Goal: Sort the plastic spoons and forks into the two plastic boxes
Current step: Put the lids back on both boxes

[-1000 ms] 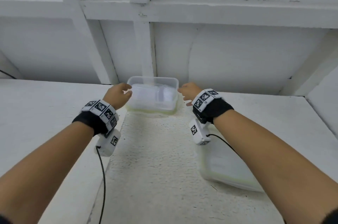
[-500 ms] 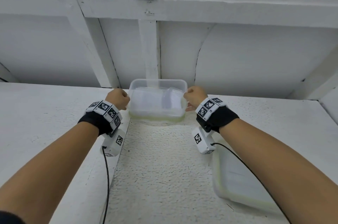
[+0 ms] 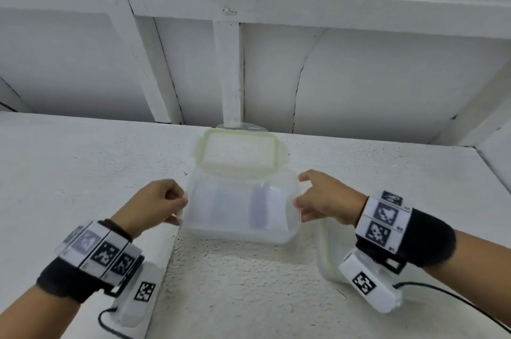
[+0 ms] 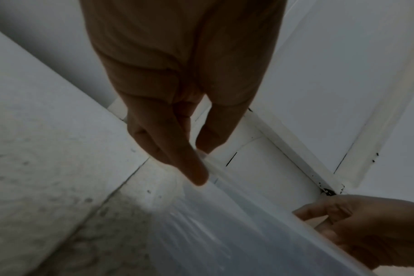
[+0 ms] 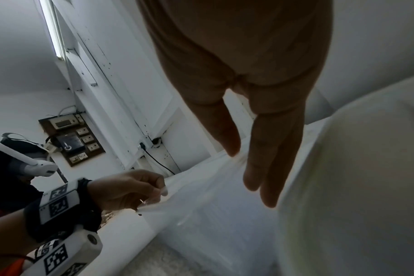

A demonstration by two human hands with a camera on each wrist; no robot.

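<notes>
A clear plastic box is held between my two hands at the middle of the white table, and it is blurred. My left hand pinches its left rim, with thumb and fingertips closed on the edge. My right hand grips the right rim with its fingers curled over the edge. Something pale and blurred lies inside the box; I cannot tell what it is. No spoon or fork shows plainly.
A lid with a green seal lies flat just behind the box, near the wall. A second lid lies under my right wrist. The white panelled wall closes the far side. A wall switch panel shows in the right wrist view.
Both hands have closed on the sides of the box and drawn it toward me, off the green-sealed lid it stood on, which stays by the wall.
</notes>
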